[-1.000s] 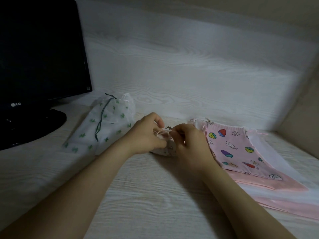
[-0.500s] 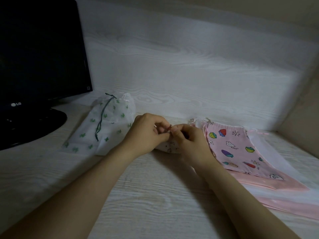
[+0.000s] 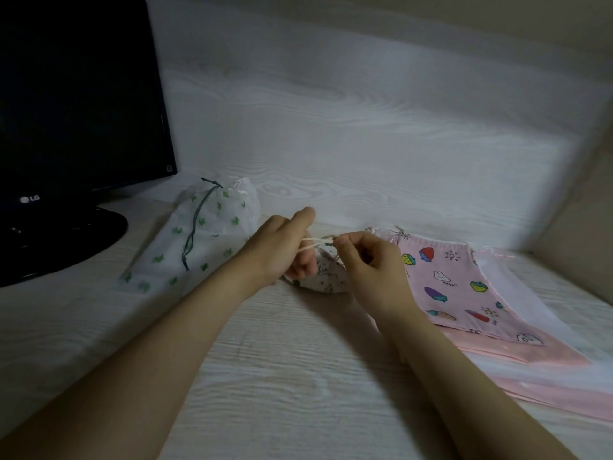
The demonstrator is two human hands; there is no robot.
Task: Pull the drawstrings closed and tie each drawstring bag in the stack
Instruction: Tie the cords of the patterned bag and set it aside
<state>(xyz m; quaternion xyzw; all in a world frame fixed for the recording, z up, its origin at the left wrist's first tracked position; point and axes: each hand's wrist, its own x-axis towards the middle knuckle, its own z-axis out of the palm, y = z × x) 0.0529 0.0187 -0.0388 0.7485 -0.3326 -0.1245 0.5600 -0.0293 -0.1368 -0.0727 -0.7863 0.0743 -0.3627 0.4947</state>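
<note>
Nearest: left forearm (image 3: 159, 346) and right forearm (image 3: 457, 386), both bare, come in from the bottom edge over a pale wood-grain desk top (image 3: 298, 376) and converge mid-desk.

Left hand (image 3: 282, 250): fingers curled round a cream drawstring cord (image 3: 313, 244), index finger raised above the rest. Right hand (image 3: 368, 265): thumb and index fingertip pinch the other end of the same cord, remaining fingers loosely curled in. The cord spans the short gap between the hands, roughly level, and looks taut. Knot formed or not: cannot tell, the fingers cover that spot.

Task bag: small white drawstring bag with a faint line-drawn print (image 3: 323, 277). It lies on the desk directly under and between the hands, neck gathered up toward the cord. The left fingers touch its left side.

Just beside the right hand: flat pink drawstring bag printed with fruit and rabbits (image 3: 454, 280), on top of the stack. Under it, plain pink bags (image 3: 537, 356) fan out toward the near right, with a sheer white bag (image 3: 520, 293) along the far edge. All lie flat, necks not gathered.

Left of the hands, apart from them: sheer white bag with a green cactus-like print (image 3: 212, 247). Its neck is gathered and a dark green drawstring (image 3: 195, 227) trails down across it.

Far left: black LG monitor (image 3: 76, 94), screen dark, on a round black base (image 3: 66, 240). Behind everything: white wood-grain back panel (image 3: 365, 127). Beige side wall (image 3: 583, 207) at right.
</note>
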